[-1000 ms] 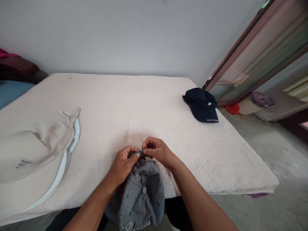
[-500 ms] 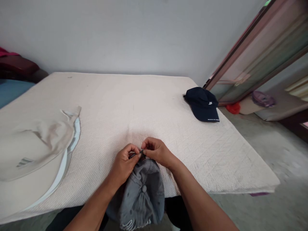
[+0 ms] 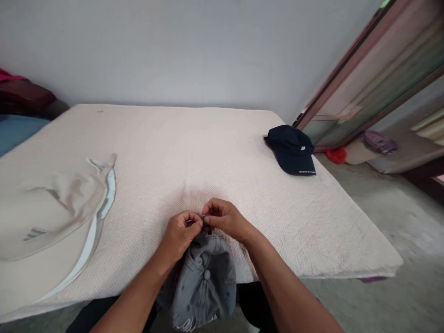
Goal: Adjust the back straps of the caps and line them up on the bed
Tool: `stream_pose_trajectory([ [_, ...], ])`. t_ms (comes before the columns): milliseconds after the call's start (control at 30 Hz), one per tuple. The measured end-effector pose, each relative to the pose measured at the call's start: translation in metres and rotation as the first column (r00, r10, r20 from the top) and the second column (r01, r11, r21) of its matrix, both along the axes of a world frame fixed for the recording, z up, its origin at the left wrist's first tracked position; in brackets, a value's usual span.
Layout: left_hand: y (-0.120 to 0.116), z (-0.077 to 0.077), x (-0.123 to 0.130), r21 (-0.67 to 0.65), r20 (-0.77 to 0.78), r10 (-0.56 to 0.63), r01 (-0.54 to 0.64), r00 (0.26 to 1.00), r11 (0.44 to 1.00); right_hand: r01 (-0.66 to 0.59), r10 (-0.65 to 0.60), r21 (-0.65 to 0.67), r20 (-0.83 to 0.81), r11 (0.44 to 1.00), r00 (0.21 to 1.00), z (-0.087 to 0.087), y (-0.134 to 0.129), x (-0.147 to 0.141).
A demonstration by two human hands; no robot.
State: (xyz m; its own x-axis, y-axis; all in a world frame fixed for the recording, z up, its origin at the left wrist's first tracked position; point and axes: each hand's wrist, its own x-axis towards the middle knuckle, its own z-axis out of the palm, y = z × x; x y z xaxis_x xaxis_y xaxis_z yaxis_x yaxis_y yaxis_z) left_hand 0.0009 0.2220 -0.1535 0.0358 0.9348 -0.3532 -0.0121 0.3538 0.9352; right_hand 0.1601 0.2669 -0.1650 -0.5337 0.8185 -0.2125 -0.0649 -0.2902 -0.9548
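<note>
I have the left hand [image 3: 180,233] and the right hand [image 3: 227,219] at lower centre of the frame. Fingers: both sets pinched narrow, thumb to fingertip, on the upper end of the grey cap [image 3: 204,283]; they partly hide the grip point. The cap hangs at bottom centre, crown overlapping the near edge of the pale cover [image 3: 187,162] in my view. The cover's broadest span runs from the hands to its far edge below the wall [image 3: 190,51]. Lateral bounds: beige cap [image 3: 38,212], left; navy cap [image 3: 290,145], right, beside the slanting right edge.
</note>
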Motion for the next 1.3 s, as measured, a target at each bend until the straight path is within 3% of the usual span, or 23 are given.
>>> stream_pose_trajectory([
  [267, -0.002, -0.001, -0.003, -0.122, 0.121, 0.020, -0.005, 0.992, 0.992, -0.165, 0.163, 0.071, 0.029, 0.984, 0.986, -0.004, -0.001, 0.008],
  [500, -0.003, 0.001, -0.001, -0.125, 0.170, 0.016, 0.005, 0.985, 0.992, -0.125, 0.104, 0.142, 0.144, 0.982, 0.984, -0.003, -0.004, 0.007],
  [733, -0.003, 0.012, 0.002, -0.141, 0.267, 0.034, 0.004, 0.963, 0.990, -0.083, 0.081, 0.077, 0.031, 0.994, 0.996, 0.000, -0.003, 0.008],
  [967, -0.004, 0.011, 0.000, -0.125, 0.228, 0.004, 0.025, 0.974, 0.992, -0.077, 0.076, 0.075, 0.014, 0.994, 0.997, -0.001, -0.002, 0.008],
  [1133, -0.003, 0.010, -0.002, -0.029, 0.147, -0.043, 0.047, 0.988, 0.998, -0.111, 0.106, 0.137, 0.044, 0.984, 0.993, -0.005, -0.003, 0.009],
  [1300, -0.002, 0.013, -0.003, 0.004, 0.073, -0.074, 0.074, 0.995, 0.997, -0.151, 0.149, 0.111, 0.031, 0.982, 0.988, -0.004, -0.002, 0.010],
])
